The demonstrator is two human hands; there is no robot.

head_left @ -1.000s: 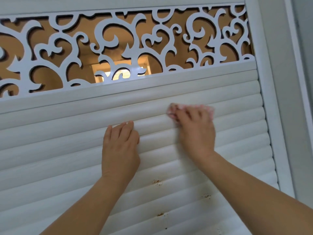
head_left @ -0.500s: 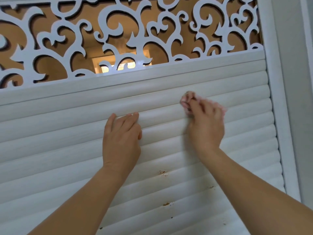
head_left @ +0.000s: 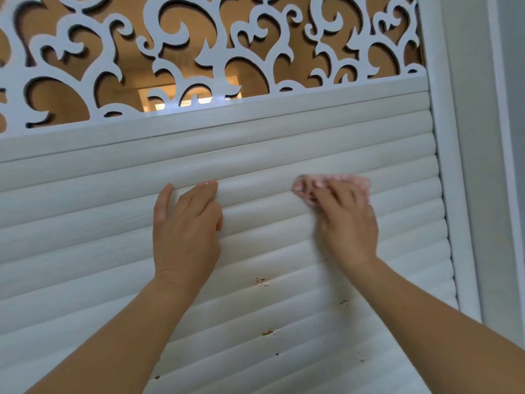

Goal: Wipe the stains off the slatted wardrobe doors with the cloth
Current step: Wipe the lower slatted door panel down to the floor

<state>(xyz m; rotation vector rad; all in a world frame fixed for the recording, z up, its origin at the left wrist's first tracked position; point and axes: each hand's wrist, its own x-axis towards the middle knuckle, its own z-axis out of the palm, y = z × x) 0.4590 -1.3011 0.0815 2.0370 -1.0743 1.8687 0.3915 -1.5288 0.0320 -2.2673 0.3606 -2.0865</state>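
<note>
A white slatted wardrobe door (head_left: pixel 85 237) fills the view. My right hand (head_left: pixel 348 223) presses a bunched pink-and-white cloth (head_left: pixel 335 180) against an upper slat, fingers curled over it. My left hand (head_left: pixel 184 226) lies flat on the slats to the left, fingers straight. Brown stains sit lower down between my forearms: one cluster (head_left: pixel 262 281), a smaller spot (head_left: pixel 343 302) and another (head_left: pixel 267 332). Tiny dark specks (head_left: pixel 362 360) dot the slats below.
Above the slats runs a white carved scroll panel (head_left: pixel 199 52) with brown showing through its openings. The door's white frame (head_left: pixel 446 166) stands on the right, with a pale grey wall (head_left: pixel 511 137) beyond it.
My right hand has slid the cloth to the right along the upper slat. The left hand stays flat in the same place. The view has shifted slightly, so the door sits lower.
</note>
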